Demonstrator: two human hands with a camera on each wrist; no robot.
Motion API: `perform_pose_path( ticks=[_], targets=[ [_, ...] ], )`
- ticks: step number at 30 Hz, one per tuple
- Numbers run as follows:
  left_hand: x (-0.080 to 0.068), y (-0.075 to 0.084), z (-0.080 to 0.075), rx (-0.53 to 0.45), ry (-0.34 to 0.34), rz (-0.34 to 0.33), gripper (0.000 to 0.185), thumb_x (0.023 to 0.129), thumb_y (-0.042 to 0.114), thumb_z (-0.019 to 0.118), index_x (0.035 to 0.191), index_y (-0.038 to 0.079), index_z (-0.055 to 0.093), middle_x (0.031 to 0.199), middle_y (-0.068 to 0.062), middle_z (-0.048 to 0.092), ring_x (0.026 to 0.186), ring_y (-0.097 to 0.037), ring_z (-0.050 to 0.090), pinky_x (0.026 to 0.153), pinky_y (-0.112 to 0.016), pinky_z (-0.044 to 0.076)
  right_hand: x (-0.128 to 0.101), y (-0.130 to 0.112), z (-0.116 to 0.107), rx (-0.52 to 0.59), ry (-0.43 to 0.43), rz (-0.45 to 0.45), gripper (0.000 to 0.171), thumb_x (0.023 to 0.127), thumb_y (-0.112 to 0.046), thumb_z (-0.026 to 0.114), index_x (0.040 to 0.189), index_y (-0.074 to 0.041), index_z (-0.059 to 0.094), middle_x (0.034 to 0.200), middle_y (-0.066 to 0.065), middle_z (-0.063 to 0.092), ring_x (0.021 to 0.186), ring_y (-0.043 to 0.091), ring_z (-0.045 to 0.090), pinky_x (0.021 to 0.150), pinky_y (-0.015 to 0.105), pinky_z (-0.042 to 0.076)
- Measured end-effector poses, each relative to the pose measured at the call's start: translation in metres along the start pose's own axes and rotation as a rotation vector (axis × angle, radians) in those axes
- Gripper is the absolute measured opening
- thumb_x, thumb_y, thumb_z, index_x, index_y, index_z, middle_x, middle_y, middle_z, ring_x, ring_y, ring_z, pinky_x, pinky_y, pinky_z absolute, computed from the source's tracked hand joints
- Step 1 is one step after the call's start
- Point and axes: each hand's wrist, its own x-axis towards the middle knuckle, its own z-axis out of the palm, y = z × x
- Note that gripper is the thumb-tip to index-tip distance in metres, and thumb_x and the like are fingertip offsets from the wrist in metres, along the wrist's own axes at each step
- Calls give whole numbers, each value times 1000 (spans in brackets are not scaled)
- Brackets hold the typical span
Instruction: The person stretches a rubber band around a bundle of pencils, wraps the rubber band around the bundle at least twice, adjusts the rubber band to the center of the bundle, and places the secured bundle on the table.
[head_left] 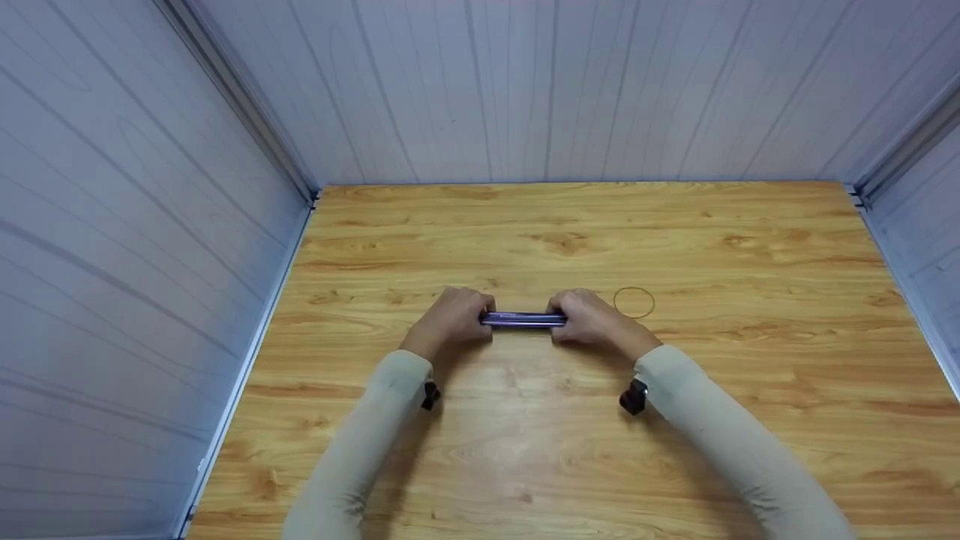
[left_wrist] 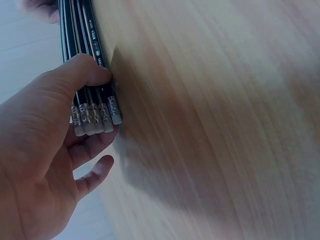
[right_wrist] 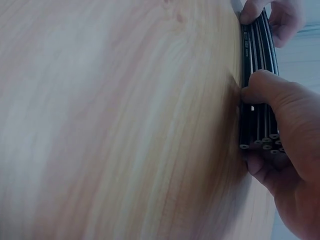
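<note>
Several dark pencils (head_left: pixel 523 320) lie side by side as a bundle, held crosswise between both hands close to the table. My left hand (head_left: pixel 456 315) grips the eraser end; in the left wrist view the thumb lies across the pencils (left_wrist: pixel 88 95), with white erasers and metal ferrules sticking out below it. My right hand (head_left: pixel 589 319) grips the other end, where the right wrist view shows flat, unsharpened tips on the pencils (right_wrist: pixel 258 120). One pencil there sits slightly apart from the rest. A thin yellow rubber band (head_left: pixel 634 302) lies beside the right hand.
The wood-grain table (head_left: pixel 525 450) is bounded by a pale panel wall (head_left: pixel 510 90) at the back and another wall (head_left: pixel 135 285) on the left. A third wall (head_left: pixel 922 202) stands at the right edge. A small black device (head_left: pixel 634 396) is worn at the right wrist.
</note>
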Motion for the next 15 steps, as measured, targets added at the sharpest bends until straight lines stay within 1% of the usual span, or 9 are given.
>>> perform_pose_path(
  ticks=[1,3,6,7,9,11,12,14,15],
  targets=[
    [-5,6,-6,6,-8,-8,29,99,23,82,124,8,79,115,-11,83,97,-25,64,107,-51,54,1,1,0,-2,-3,-6,25,85,-11,82,108,-1,79,98,10,76,87,20,60,80,36,50],
    [-7,10,-10,19,-13,-14,28,100,23,82,122,7,80,114,-10,82,95,-23,62,101,-47,55,4,8,5,1,-7,-14,26,86,-12,81,108,-1,79,98,11,75,86,21,60,79,36,50],
    [-4,7,-6,8,-21,-23,27,98,27,84,117,8,81,108,-7,81,91,-20,61,91,-46,54,11,26,15,17,-17,-7,29,84,-17,81,109,-4,79,99,9,75,87,20,60,79,36,50],
    [0,3,-3,-2,-30,-28,28,97,28,85,115,8,82,105,-7,80,90,-21,61,89,-46,53,14,32,19,14,-18,-5,30,84,-19,81,110,-4,79,99,8,75,87,21,61,79,37,50],
    [11,-11,12,-18,-33,-22,28,96,33,85,111,10,82,100,-4,78,87,-20,60,84,-44,52,19,42,25,1,-30,4,32,83,-22,84,111,-6,79,101,6,74,89,20,61,79,36,50],
    [24,-25,27,-18,-32,-6,30,94,38,84,108,12,81,97,-2,75,85,-19,59,81,-42,51,22,50,30,-18,-29,-13,34,82,-23,85,111,-6,79,101,5,72,89,19,60,78,36,49],
    [28,-30,34,-22,-32,1,31,94,40,84,108,12,81,97,-2,74,85,-19,59,82,-39,52,23,51,31,-25,-31,-19,36,81,-23,86,112,-5,79,102,5,72,90,19,60,78,36,49],
    [36,-41,46,-10,-9,27,32,93,45,83,105,15,80,94,1,73,83,-16,59,79,-36,51,21,48,29,-31,-30,-38,36,81,-21,85,111,-4,78,100,6,70,88,20,59,76,35,48],
    [37,-42,47,-4,-5,33,33,93,46,82,105,15,80,94,2,74,83,-16,60,79,-35,52,18,42,25,-20,-32,-38,35,81,-20,84,111,-3,78,100,7,70,89,20,59,76,36,49]
  ],
)
